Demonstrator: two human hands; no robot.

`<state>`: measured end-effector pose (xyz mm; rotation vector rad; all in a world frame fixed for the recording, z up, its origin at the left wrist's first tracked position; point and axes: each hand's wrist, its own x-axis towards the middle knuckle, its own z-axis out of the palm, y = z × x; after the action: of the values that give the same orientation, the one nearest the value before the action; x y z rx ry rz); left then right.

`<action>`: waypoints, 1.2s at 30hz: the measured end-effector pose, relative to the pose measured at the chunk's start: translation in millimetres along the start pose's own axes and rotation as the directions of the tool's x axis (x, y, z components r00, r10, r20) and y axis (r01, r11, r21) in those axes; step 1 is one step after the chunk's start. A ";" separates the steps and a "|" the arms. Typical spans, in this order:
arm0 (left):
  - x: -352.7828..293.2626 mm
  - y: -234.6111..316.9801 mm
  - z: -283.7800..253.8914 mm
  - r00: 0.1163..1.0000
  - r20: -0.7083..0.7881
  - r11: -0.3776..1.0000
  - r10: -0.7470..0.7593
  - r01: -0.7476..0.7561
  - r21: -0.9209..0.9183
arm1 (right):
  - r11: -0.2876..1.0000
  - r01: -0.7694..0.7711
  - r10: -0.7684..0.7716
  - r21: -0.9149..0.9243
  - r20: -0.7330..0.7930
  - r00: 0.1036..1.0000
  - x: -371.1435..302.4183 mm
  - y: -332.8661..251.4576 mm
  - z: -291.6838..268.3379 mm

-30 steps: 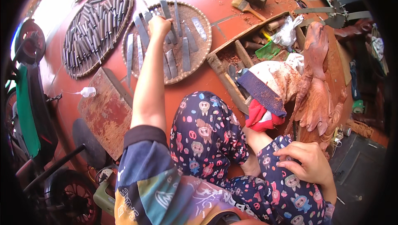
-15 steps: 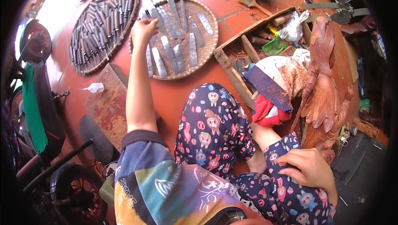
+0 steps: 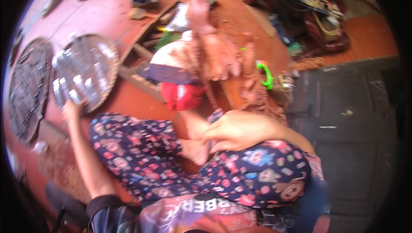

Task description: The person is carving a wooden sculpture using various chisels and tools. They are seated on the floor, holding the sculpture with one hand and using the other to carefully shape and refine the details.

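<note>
The left hand (image 3: 72, 109) is at the near edge of a round woven tray (image 3: 116, 68) on the tiled floor (image 3: 136, 101); blur hides whether its fingers pinch anything. Metal blades (image 3: 63, 86) lie across that tray. A light touch seems best here, fingertips clear of the long edges, which may be sharp. The right hand (image 3: 240, 130) lies over the trouser leg, fingers bent, their closure impossible to tell. Counted: two trays, one wooden box (image 3: 139, 81); the blades are too blurred to count.
</note>
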<state>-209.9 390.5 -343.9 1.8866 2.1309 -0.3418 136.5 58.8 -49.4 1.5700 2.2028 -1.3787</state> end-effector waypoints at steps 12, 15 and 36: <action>-293.7 131.0 -126.7 0.855 0.008 0.082 0.518 -0.041 -0.996 | 0.769 -0.155 -0.280 -0.620 -0.544 0.791 -18.8 -7.3 -51.2; -331.7 191.3 -140.3 0.245 -0.018 -0.024 0.969 0.025 -0.999 | 0.623 -0.247 -0.227 -0.742 -0.474 0.851 -30.7 7.1 -55.3; -406.2 245.8 -103.2 0.304 -0.553 -0.594 0.776 0.055 -0.802 | 0.627 -0.038 0.618 0.778 -0.467 0.632 -38.2 53.3 -108.0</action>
<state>74.7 80.1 -101.7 1.0194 -0.0710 0.8169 238.9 111.8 2.3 3.0947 1.3674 -1.7985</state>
